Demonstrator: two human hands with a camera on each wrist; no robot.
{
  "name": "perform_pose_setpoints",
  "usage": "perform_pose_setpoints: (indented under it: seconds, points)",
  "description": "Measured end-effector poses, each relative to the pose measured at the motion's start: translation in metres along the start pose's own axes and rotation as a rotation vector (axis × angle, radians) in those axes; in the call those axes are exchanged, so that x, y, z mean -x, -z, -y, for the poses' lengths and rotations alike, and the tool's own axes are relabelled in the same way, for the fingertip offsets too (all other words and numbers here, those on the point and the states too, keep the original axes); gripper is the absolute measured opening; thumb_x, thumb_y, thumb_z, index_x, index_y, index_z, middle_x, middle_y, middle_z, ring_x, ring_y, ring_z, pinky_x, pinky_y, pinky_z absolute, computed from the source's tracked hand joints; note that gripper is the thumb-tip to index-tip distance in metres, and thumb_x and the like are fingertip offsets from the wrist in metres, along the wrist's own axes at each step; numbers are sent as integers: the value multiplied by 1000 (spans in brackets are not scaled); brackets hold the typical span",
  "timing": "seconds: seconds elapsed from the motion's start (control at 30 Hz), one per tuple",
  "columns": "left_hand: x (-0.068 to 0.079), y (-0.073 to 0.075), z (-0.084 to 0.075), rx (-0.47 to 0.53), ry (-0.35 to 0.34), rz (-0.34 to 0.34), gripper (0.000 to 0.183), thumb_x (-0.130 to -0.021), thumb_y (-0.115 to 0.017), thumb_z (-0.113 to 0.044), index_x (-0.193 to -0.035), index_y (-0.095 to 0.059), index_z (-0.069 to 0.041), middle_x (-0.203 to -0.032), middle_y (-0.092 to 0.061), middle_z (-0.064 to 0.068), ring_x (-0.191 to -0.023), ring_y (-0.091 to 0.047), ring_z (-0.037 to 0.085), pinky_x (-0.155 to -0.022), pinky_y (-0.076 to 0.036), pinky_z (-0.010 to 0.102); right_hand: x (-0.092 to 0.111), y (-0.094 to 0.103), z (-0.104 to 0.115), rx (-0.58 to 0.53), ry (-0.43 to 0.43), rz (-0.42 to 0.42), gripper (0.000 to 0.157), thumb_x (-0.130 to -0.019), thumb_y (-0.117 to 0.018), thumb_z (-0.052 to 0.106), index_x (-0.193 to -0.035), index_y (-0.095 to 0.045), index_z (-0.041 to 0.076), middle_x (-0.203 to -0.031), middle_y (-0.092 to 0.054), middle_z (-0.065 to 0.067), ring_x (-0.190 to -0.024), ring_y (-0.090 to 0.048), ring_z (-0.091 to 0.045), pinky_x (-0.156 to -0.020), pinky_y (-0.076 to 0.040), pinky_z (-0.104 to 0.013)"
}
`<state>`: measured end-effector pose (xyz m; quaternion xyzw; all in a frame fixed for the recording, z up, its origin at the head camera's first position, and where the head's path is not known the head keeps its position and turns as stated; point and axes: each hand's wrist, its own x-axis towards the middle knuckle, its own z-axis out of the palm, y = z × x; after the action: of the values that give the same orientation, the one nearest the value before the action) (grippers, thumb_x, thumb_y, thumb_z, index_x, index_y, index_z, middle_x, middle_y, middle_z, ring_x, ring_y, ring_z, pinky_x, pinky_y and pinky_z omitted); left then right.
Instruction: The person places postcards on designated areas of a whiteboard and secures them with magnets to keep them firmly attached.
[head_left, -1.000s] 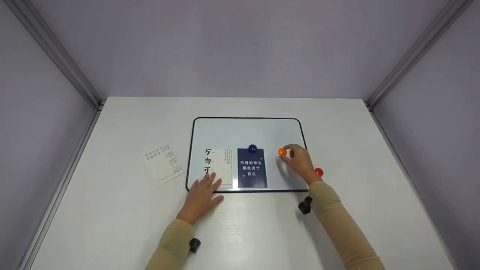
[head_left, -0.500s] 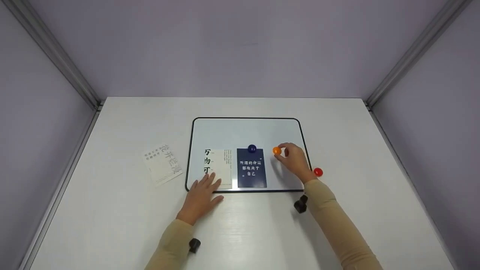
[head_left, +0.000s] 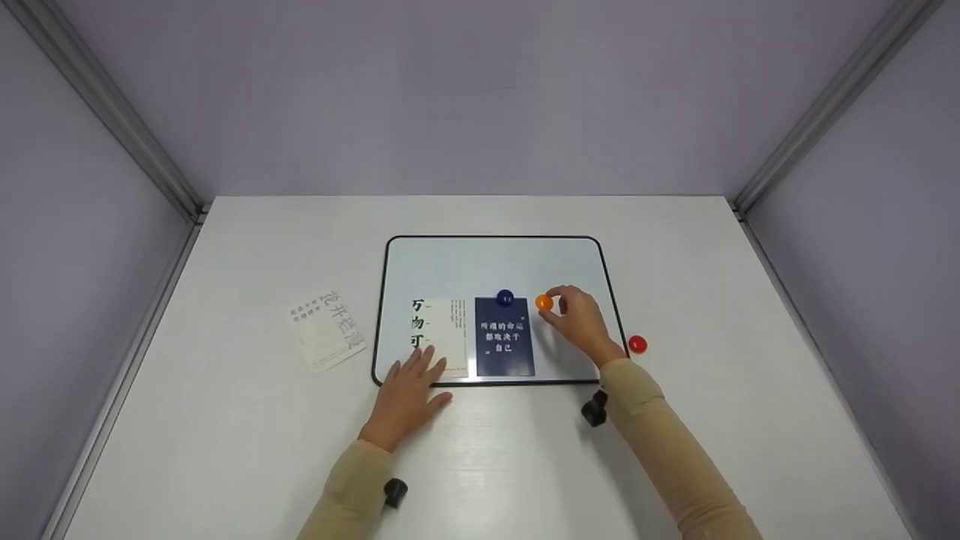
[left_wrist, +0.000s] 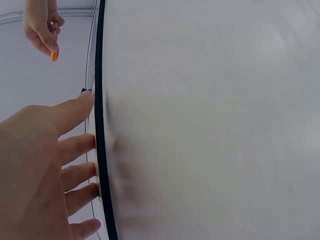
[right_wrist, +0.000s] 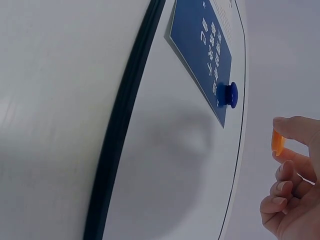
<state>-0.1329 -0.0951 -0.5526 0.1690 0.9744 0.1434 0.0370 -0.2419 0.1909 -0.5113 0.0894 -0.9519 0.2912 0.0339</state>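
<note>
My right hand (head_left: 579, 321) pinches an orange round magnet (head_left: 544, 302) between thumb and forefinger. In the right wrist view the magnet (right_wrist: 277, 143) is apart from the whiteboard (right_wrist: 165, 145). Just to its left on the board lies a navy card (head_left: 504, 362) with white writing, and a dark blue magnet (head_left: 505, 298) sits at that card's top edge. With fingers spread, my left hand (head_left: 405, 394) rests on the lower left of a cream card (head_left: 448, 337) and over the board's front edge. The hand covers that corner of the card.
A red magnet (head_left: 637, 344) lies on the table just right of the board. Left of the board lies a loose white card (head_left: 328, 334), tilted. Panels (head_left: 480, 97) enclose the table at the back and both sides.
My right hand has moved left across the board with the orange magnet, closer to the navy card. The left hand has stayed almost in place.
</note>
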Motion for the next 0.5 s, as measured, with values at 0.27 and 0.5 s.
perform_pose_setpoints:
  seconds: [0.27,0.5]
  points:
    - [0,2,-2,-7,-6,-5,57,-86,-52,-45,-132,-45,-12,-141,-31,12,-130,-26,29,-103,-21,50,-1,-4,9,-19,17,4,28,-78,-69,16,-102,-62,2,-74,-52,-12,-64,-42,-19,-55,-33,-28]
    - [-1,3,-5,-11,1,5,57,-86,-51,-45,-133,-44,-12,-142,-31,11,-130,-25,28,-103,-21,49,-2,-8,17,-20,38,26,27,-78,-69,15,-102,-62,4,-71,-47,-6,-62,-40,-17,-53,-31,-28]
